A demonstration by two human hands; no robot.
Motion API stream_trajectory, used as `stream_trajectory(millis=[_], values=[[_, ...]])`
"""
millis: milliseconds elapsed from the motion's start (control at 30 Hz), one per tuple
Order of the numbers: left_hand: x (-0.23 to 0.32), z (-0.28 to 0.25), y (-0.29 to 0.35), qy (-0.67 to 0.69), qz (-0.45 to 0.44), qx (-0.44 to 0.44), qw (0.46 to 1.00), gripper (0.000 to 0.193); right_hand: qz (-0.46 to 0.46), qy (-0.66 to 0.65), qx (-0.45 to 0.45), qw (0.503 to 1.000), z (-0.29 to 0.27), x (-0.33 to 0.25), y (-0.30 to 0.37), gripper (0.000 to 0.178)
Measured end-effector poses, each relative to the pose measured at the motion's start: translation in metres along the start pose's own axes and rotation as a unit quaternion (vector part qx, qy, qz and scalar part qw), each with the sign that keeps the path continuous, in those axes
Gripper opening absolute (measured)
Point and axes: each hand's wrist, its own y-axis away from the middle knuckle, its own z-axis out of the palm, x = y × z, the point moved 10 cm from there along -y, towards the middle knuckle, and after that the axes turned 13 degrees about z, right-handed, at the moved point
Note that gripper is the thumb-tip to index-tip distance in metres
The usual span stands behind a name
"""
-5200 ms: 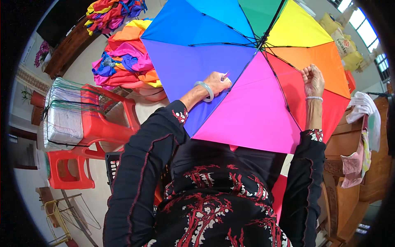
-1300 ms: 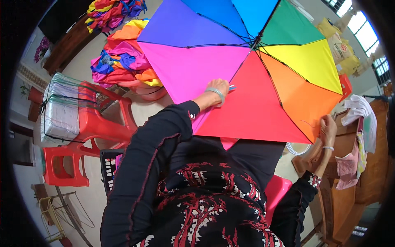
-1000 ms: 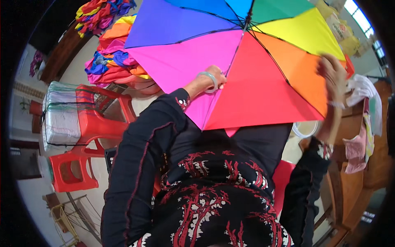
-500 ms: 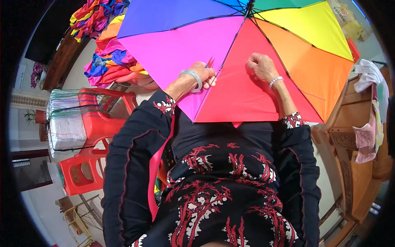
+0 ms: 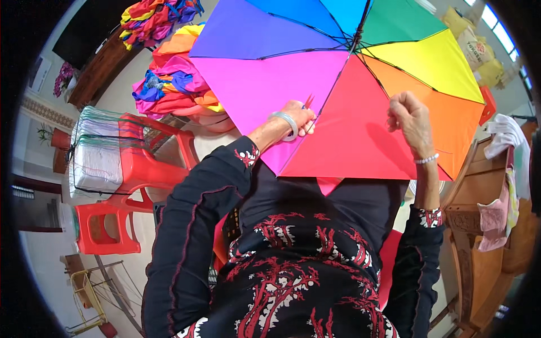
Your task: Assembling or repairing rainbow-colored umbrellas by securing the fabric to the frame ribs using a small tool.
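Note:
An open rainbow-coloured umbrella lies across my lap, its inside facing up and its dark ribs meeting at the black centre. My left hand is closed at the rib between the pink and red panels, pinching the fabric there. From the same hand sticks a small red tool with two pointed tips, perhaps thread snips. My right hand is raised over the red and orange panels, with its fingers pinched together. Whatever it holds, possibly a needle or thread, is too small to make out.
To the left, a red plastic stool carries a white block draped with dark and coloured threads. Piles of rainbow fabric lie at the upper left. A carved wooden chair with cloths on it stands at the right.
My right hand has lifted away from the red panel toward the right. My left hand stays at the same rib, while the whole view has shifted a little.

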Motion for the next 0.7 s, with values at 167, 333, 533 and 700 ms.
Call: stream_trajectory(millis=[167,333,533,700], values=[[0.003,-0.004,-0.003,-0.034,0.011,-0.025,0.999,0.018,0.02,-0.009,-0.003,1.0,-0.009,0.012,-0.001,0.011],[0.02,-0.004,-0.005,-0.126,0.033,-0.056,0.99,0.018,0.027,0.009,-0.008,1.0,-0.019,0.017,-0.002,0.01],[0.091,-0.011,-0.011,-0.137,0.145,-0.083,0.976,0.019,-0.242,0.224,-0.011,0.944,0.053,-0.029,0.057,0.003],[0.146,-0.01,-0.007,-0.249,0.152,-0.155,0.944,0.02,-0.259,0.23,-0.012,0.938,0.06,-0.05,0.074,0.003]])
